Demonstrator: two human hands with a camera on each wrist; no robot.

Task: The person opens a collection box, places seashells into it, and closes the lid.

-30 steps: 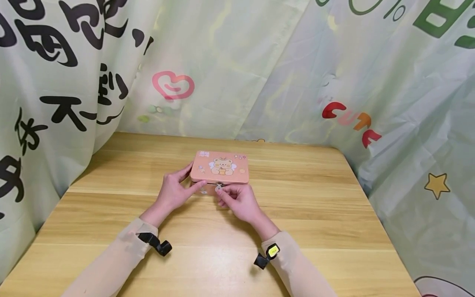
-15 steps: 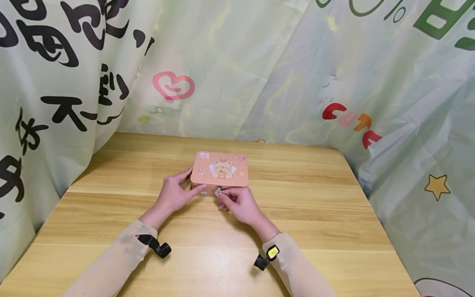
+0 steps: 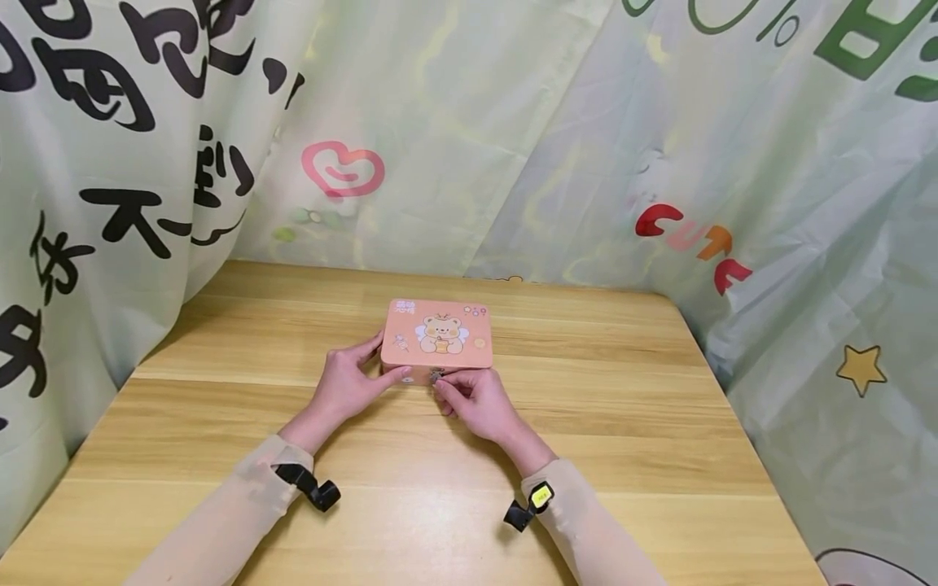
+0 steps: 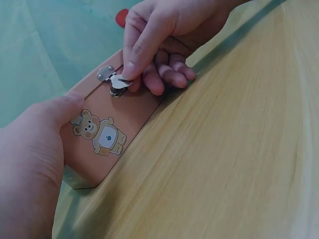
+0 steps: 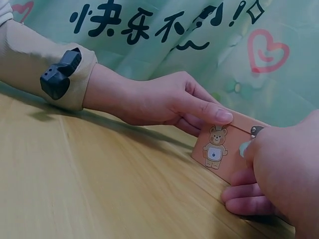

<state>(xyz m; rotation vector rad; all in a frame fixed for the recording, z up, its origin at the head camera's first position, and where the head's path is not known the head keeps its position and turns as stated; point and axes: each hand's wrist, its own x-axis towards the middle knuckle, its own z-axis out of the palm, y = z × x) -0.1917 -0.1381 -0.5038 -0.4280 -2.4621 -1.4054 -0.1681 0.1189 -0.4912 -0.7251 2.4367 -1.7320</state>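
Observation:
A pink tin box (image 3: 399, 350) with a bear printed on its lid lies flat on the wooden table, lid down. My left hand (image 3: 344, 387) grips its left end, the thumb on the front face and fingers at the left side. At the middle of the front is a small metal latch (image 4: 118, 81), its upper plate fixed to the lid edge. Thumb and index finger of my right hand (image 3: 476, 400) pinch the latch's pale flap, seen best in the left wrist view. The other right fingers curl below, close to the tabletop. In the right wrist view that hand partly hides the latch.
The wooden table (image 3: 623, 439) spreads around the box. Behind it and at both sides hang printed curtains (image 3: 410, 98), meeting the table's far edge. A black strap camera (image 3: 311, 488) sits on the left sleeve, another camera (image 3: 523, 513) on the right.
The lid's front edge has come down, and the dark slit beneath it is no longer seen. The box has shifted slightly right. Both hands keep their holds, and the latch flap has turned a little.

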